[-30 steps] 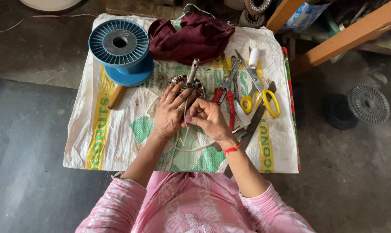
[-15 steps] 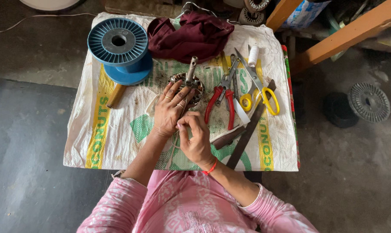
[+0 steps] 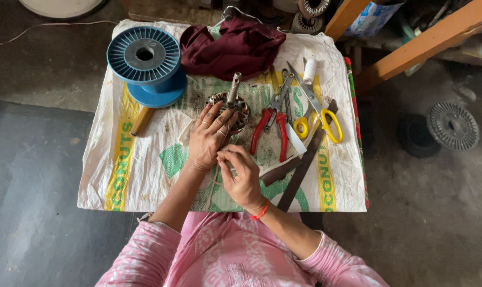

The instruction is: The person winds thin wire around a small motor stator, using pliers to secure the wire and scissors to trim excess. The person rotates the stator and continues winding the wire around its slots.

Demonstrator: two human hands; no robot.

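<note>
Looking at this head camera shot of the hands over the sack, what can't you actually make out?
- Head view: the front of the motor winding is covered by the left hand.
- What the right hand pinches is too thin to tell; its fingertips hide it.
- The lower end of the dark flat bar is hidden by the right forearm.
- The white round object is cut off by the top edge.

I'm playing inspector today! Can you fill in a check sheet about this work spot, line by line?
Surface: white woven sack spread over a small table.
Job's things: round metal motor part with a shaft; thin wire running from it.
Clutter: blue spool, maroon cloth, red pliers, yellow scissors, white thread reel, dark flat bar.
Hands: left hand rests on the motor part; right hand pinches the wire.
Cables: white cord on the floor.
Surroundings: grey floor, wooden beams, round metal disc.
</note>
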